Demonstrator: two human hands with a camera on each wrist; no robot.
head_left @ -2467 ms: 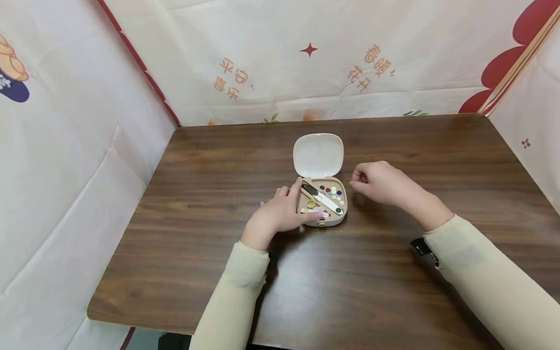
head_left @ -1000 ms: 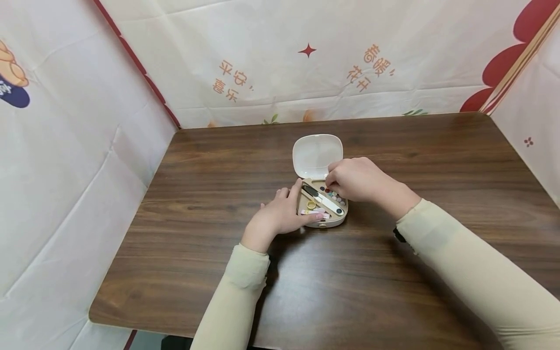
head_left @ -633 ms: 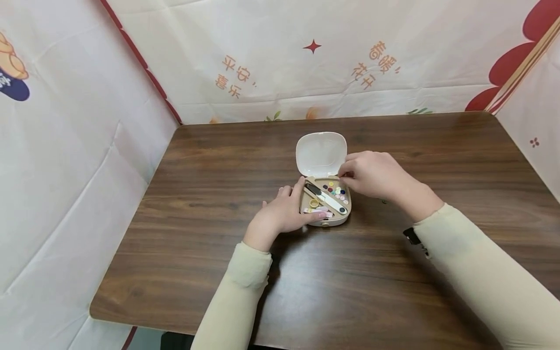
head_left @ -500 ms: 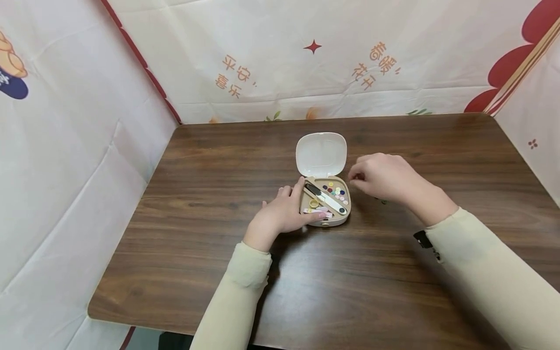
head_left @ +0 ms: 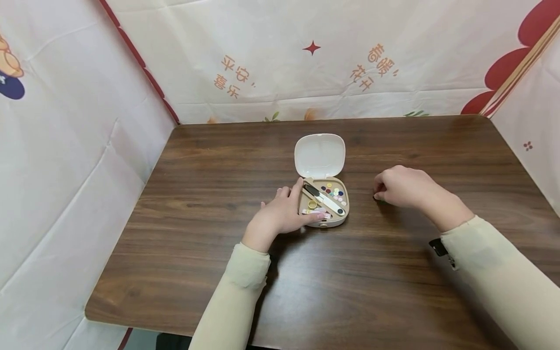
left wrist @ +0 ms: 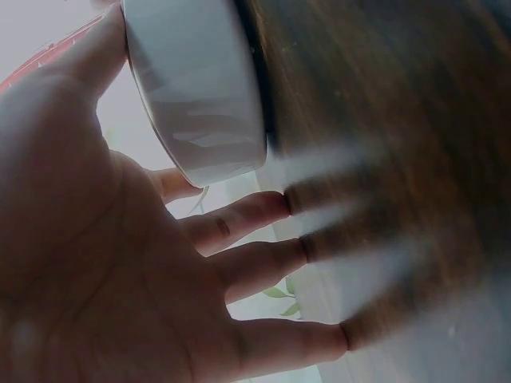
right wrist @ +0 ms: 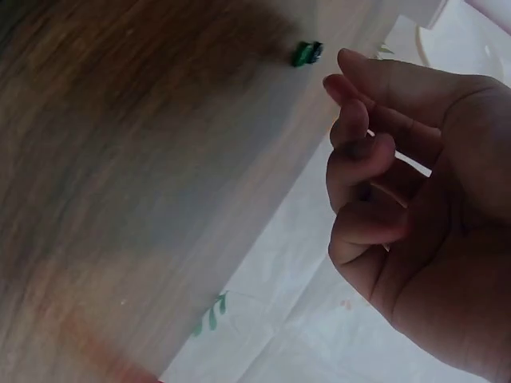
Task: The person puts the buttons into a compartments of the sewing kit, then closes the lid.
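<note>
A small cream sewing box [head_left: 334,222], lid [head_left: 320,155] raised, sits mid-table in the head view. Inside are colored buttons [head_left: 336,193], a slim white-and-black tool [head_left: 324,200], a gold ring [head_left: 312,204] and pale pink pieces. My left hand [head_left: 277,214] rests against its left side, thumb over the front rim and index finger at the back corner; the other fingers stretch out straight. Right of the box, my right hand [head_left: 404,187] hovers low, fingers loosely curled. In the right wrist view, small shiny green pieces [right wrist: 306,53] lie just beyond the thumb and index fingertips.
The brown wood-grain table [head_left: 210,194] reaches back to a pale printed cloth [head_left: 280,73]. Cloth also hangs along the left side [head_left: 78,160] and the right. A dark object [head_left: 175,341] shows below the front edge.
My right hand reached into the box at the buttons, withdrew, and has since moved right to the green pieces on the table. The left hand stays at the box.
</note>
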